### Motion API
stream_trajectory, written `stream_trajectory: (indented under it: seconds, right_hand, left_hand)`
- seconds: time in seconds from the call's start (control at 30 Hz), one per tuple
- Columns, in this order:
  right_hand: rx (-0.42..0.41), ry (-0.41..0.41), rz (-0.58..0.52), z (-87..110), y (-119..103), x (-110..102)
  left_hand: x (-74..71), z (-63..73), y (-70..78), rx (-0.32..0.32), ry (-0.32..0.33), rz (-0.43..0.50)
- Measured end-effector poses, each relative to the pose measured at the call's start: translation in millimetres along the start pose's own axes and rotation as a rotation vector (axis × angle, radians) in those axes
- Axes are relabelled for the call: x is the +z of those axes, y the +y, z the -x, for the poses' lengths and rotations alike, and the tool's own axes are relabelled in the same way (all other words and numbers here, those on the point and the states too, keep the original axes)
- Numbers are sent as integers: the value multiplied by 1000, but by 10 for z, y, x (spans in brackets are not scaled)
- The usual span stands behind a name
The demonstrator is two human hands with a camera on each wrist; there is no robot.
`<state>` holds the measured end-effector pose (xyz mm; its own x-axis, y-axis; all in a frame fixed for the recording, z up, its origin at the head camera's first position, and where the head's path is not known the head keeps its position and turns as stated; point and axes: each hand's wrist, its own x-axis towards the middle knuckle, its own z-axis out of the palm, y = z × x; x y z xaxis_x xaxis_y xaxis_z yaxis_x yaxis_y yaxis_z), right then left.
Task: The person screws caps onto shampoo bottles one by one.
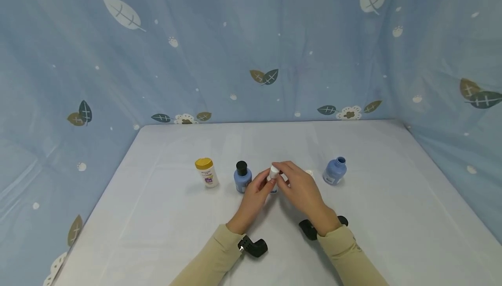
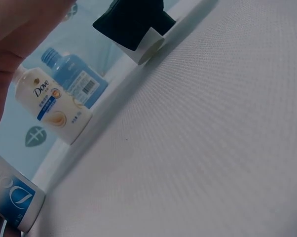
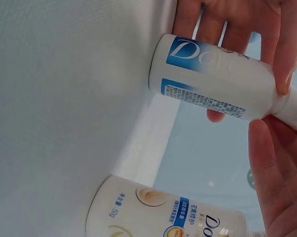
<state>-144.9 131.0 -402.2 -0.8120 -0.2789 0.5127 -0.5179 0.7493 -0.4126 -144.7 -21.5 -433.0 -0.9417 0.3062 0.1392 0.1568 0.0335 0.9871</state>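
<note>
A small white Dove bottle (image 3: 207, 74) with a blue label patch stands upright on the table, between both hands. The left hand (image 1: 252, 198) grips it near the neck, thumb in front and other fingers behind. At its top, fingers of the right hand (image 1: 303, 190) pinch the white cap (image 1: 274, 171), which sits at the bottle's neck; how tightly it is seated cannot be told. Beside the right hand stands a second white Dove bottle (image 2: 55, 106), mostly hidden in the head view. Just left of the hands is a blue bottle with a black cap (image 1: 242, 179).
A blue bottle without a cap (image 1: 334, 171) stands to the right. Farther left is a white bottle with a yellow lid (image 1: 208, 174). A white cloth covers the table (image 1: 157, 216), and a patterned blue curtain (image 1: 219, 50) hangs behind it. Black wrist cameras (image 1: 255, 247) project from both sleeves.
</note>
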Motion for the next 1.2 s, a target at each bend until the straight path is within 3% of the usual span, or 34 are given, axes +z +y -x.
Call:
stream_trajectory:
  seconds: [0.13, 0.33, 0.5, 0.63, 1.0, 1.2]
  right_hand:
    - [11, 4, -7, 1, -10, 8]
    - [-13, -34, 13, 27, -9, -12]
    - [-60, -52, 27, 21, 6, -17]
    - [-49, -55, 28, 17, 20, -3]
    - [-122, 18, 34, 16, 37, -1]
    - [-82, 42, 20, 9, 47, 26]
  left_hand:
    - [0, -4, -1, 9, 10, 6]
    - [17, 21, -15, -39, 25, -24]
    - [16, 18, -28, -16, 12, -2]
    - [14, 8, -23, -7, 4, 7]
    - [31, 9, -29, 3, -7, 9]
    - [25, -2, -33, 17, -9, 23]
